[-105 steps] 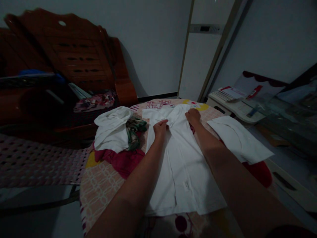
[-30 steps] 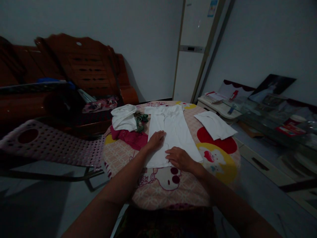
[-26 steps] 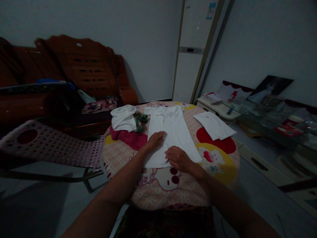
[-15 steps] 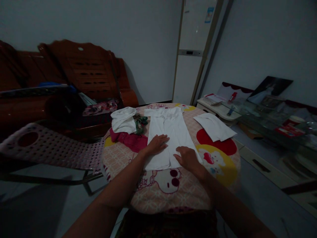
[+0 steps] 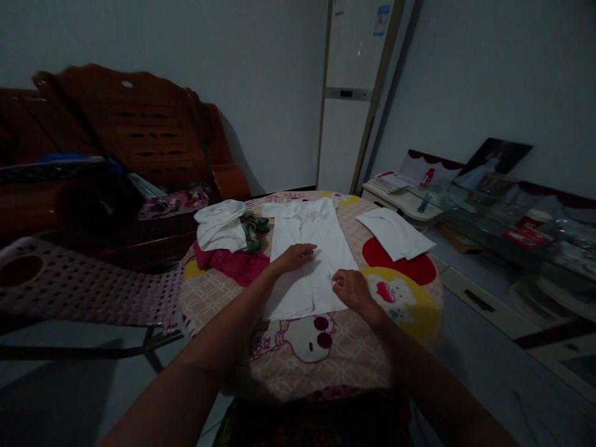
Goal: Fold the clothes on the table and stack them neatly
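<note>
at centre frame lies one white garment [image 5: 308, 290]: left hand [image 5: 297, 255], fingers now drawn together, hold unclear; right hand [image 5: 352, 288], newly narrowed, apparently pinching cloth, suggesting gripping over flattening.

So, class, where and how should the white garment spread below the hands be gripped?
Probably pinch the white garment by its near hem, coming from the person's side: it lies flat on the patterned tablecloth, that hem facing the person.

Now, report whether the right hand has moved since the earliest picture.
Yes: the right hand has moved away from the far edge of the table, toward its near edge.
</note>
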Tool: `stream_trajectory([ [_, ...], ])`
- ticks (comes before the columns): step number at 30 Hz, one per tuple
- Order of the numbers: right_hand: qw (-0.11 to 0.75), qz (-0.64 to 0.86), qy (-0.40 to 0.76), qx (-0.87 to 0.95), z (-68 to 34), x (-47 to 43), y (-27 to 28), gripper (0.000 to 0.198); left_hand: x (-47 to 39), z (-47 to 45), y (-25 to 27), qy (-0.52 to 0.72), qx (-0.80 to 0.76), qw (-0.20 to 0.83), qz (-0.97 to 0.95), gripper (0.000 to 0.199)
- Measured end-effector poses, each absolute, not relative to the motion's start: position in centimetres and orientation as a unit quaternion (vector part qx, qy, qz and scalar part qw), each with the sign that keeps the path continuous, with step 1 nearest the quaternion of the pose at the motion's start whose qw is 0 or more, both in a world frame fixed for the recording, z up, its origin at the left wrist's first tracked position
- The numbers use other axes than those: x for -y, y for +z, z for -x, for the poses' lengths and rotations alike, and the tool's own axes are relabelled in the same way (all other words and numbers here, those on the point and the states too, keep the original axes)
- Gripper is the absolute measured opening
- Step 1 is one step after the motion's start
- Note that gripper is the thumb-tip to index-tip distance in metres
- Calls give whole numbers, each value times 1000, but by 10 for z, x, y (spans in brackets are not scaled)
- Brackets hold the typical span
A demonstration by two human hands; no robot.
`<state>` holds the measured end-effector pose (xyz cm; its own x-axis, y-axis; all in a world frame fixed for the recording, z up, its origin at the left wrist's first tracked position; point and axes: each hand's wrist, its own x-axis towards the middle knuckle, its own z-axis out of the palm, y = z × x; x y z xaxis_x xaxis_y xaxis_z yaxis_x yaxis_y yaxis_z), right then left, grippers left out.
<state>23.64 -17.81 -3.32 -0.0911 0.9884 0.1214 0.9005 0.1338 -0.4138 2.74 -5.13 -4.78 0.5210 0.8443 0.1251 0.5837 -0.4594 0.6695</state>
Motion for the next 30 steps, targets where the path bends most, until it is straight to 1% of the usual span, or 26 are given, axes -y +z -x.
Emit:
stream_trajectory([
  [3, 225, 639, 167, 717, -238, 177, -34, 26, 29, -56, -43, 276, -469, 345, -764, 33],
  [7, 244, 630, 192, 712, -239, 177, -37, 24, 3, -92, -44, 368, -525, 509, -574, 39],
  [9, 255, 628, 205, 706, -239, 177, -39, 24, -9, -103, -45, 396, -536, 533, -522, 42],
  [18, 301, 623, 298, 658, -241, 177, -36, 24, -69, -119, -49, 419, -579, 483, -505, 51],
  [23, 334, 615, 391, 598, -240, 177, -37, 24, -85, -116, -51, 422, -594, 440, -524, 53],
  [27, 341, 611, 440, 563, -235, 178, -38, 28, -89, -106, -54, 429, -593, 366, -575, 59],
  [30, 323, 609, 422, 590, -231, 178, -37, 28, -88, -101, -58, 373, -598, 288, -648, 60],
])
